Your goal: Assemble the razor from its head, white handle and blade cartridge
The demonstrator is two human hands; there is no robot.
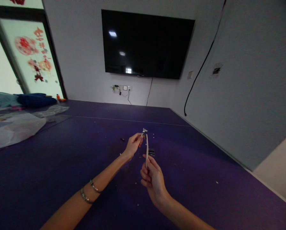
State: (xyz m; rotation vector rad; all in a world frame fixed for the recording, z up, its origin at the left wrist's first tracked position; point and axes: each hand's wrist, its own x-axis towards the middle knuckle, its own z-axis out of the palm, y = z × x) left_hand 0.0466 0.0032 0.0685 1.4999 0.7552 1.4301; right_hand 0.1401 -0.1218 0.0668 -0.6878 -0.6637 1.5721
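Note:
Pinched in the fingers of my left hand (132,146) is a small silver metal tool (144,131) with a wider head, pointing up and away from me; its exact kind is too small to make out. My right hand (154,179), nearer to me, grips the lower end of a thin, slightly curved white strip (147,145), perhaps a piece of cable. The strip stands nearly upright, and its dark upper tip comes close beside the left fingers. Whether tip and tool touch, I cannot tell. Just behind the strip, a small dark pack (151,152) lies on the floor.
Small white bits and a little black piece (122,139) are scattered over the purple floor (85,179). Clear plastic sheeting (20,129) and blue cloth (37,99) lie at the left. A television (145,44) hangs on the far wall, and a black cable (200,68) dangles at the right.

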